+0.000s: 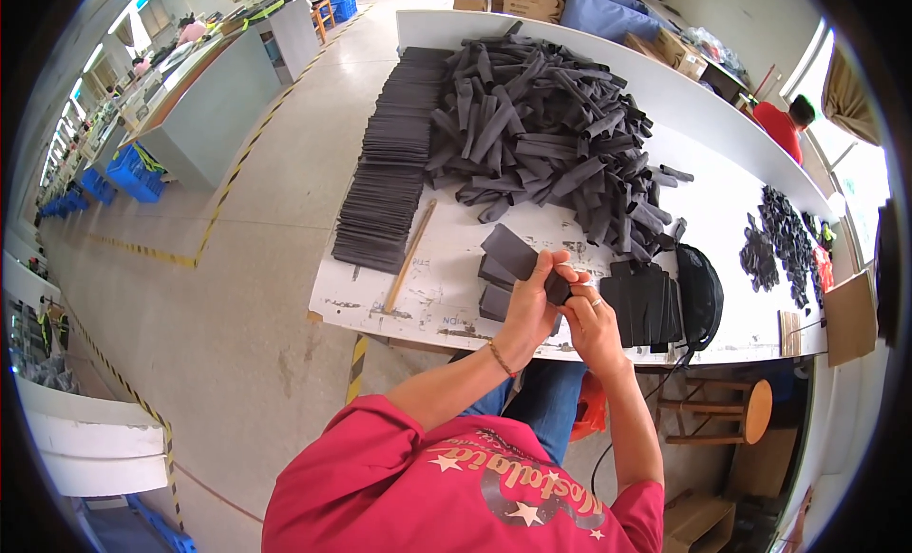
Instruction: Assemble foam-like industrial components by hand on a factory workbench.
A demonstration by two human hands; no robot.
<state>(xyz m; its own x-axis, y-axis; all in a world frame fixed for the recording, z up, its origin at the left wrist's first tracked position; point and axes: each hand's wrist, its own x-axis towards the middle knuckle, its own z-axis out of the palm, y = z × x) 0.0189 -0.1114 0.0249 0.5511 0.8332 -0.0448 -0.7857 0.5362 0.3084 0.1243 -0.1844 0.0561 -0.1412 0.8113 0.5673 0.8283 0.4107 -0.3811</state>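
Note:
Just above the table's near edge, my left hand (528, 315) and my right hand (594, 333) meet, both closed on a dark grey fabric strip (511, 252). The fingers pinch and fold its right end, while its flat left end sticks out past my left hand. Under that end lie more flat dark pieces (494, 302), partly hidden by my hand. To the right of my hands lies a row of flat black pieces (636, 308), beside a rounded black bag (700, 296). Beyond my hands rises a large heap of rolled dark fabric pieces (541, 144).
A long overlapping stack of dark pieces (385, 173) runs along the white table's (446, 268) left side, with a wooden stick (410, 258) beside it. Small black parts (784, 239) lie far right. A wooden stool (727, 410) stands at right; a person in red (784, 125) sits beyond the partition.

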